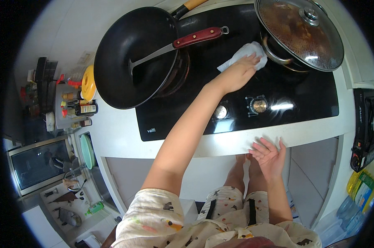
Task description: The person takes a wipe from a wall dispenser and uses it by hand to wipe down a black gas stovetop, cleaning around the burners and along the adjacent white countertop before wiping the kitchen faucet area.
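Observation:
My left hand (241,73) lies palm down on a crumpled white cloth (247,53), pressing it against the black glass cooktop (187,114). Just right of the cloth is the looped metal handle of a steel pot (278,55). Its glass lid (286,28) is fogged with droplets over brown food. My right hand (269,156) hangs before the counter's front edge, palm up, fingers spread, with nothing in it. Left of the cloth stands a black wok (118,62). A metal spatula with a red handle (199,37) rests in it, the handle jutting over the rim towards the cloth.
Two control knobs (259,106) sit near the cooktop's front. Several sauce bottles (86,109) and a yellow lid (88,83) are left of the wok. A portable gas stove (365,127) stands at the right, above a yellow oil bottle (362,189). The wok's wooden handle (194,3) points backwards.

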`<control>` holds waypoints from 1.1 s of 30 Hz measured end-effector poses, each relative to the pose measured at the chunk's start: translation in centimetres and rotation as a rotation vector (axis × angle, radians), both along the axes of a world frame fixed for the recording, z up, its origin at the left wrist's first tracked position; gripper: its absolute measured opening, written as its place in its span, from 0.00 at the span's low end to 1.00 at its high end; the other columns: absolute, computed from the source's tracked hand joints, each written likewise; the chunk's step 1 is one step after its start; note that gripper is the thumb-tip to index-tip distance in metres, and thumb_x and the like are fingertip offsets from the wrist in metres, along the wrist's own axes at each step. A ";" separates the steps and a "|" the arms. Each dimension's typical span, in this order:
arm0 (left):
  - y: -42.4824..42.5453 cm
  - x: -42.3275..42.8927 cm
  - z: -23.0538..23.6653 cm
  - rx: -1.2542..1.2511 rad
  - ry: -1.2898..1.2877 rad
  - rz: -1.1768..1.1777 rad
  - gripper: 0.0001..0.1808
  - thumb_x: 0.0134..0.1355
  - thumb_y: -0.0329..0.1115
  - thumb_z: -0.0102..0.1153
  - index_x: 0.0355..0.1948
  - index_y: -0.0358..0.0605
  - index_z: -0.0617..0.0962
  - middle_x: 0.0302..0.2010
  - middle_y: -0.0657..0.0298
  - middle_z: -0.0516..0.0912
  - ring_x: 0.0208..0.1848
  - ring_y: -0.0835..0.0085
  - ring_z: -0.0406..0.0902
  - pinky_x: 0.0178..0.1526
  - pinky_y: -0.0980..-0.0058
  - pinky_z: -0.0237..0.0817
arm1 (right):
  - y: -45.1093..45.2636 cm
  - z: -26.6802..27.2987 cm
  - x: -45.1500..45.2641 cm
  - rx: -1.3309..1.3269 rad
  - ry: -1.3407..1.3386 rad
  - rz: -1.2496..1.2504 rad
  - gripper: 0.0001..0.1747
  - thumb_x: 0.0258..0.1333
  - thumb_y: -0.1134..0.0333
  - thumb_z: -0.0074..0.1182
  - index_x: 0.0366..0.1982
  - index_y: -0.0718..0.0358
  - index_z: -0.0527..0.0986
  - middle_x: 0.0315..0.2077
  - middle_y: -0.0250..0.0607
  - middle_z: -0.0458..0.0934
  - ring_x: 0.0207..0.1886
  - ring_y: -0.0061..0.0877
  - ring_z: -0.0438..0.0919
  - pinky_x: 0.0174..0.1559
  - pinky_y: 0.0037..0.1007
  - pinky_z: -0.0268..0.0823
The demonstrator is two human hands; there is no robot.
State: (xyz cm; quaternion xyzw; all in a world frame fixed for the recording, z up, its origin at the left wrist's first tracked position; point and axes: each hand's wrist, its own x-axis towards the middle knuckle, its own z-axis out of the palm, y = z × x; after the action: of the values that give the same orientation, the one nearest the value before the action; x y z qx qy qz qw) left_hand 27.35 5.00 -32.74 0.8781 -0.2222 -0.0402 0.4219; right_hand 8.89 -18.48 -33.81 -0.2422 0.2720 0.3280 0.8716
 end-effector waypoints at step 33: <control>5.1 11.1 -1.2 0.338 0.007 0.481 0.30 0.66 0.50 0.24 0.65 0.48 0.53 0.68 0.55 0.47 0.69 0.60 0.43 0.67 0.70 0.37 | -0.1 -1.5 -0.7 0.082 -0.211 -0.015 0.44 0.61 0.46 0.09 0.42 0.72 0.74 0.34 0.58 0.78 0.43 0.48 0.76 0.56 0.43 0.58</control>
State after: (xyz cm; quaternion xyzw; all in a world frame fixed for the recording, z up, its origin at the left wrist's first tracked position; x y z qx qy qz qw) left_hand 38.47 10.13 -33.99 0.9633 0.0035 0.0214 0.2676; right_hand 8.23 -18.58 -35.27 -0.2376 0.1669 0.3050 0.9070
